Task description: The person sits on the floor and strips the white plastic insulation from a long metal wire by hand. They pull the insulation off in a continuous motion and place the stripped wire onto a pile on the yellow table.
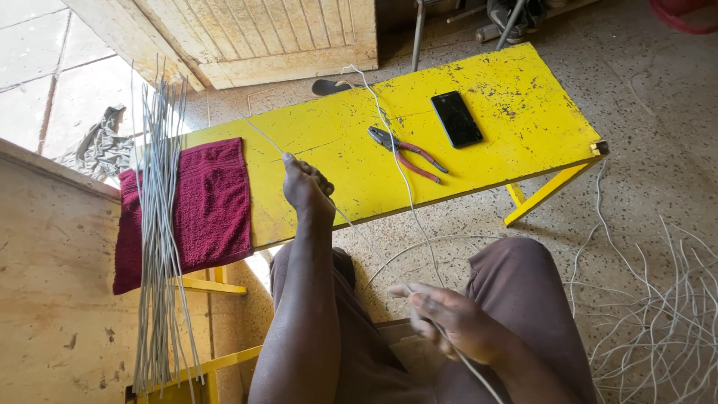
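A long grey wire (404, 176) runs across the yellow bench (516, 127) and down toward my lap. My left hand (307, 187) is closed on the wire above the bench's front edge. My right hand (449, 322) grips the same wire lower down, over my knee. A bundle of several straight cut wires (158, 224) lies across a dark red towel (213, 202) at the bench's left end. Red-handled pliers (407, 153) rest on the bench, beyond both hands.
A black phone (456, 118) lies on the bench near the pliers. A tangle of loose wire (658, 314) covers the speckled floor at right. A worn wooden door (254, 37) stands behind the bench, and a crumpled rag (101, 142) lies at left.
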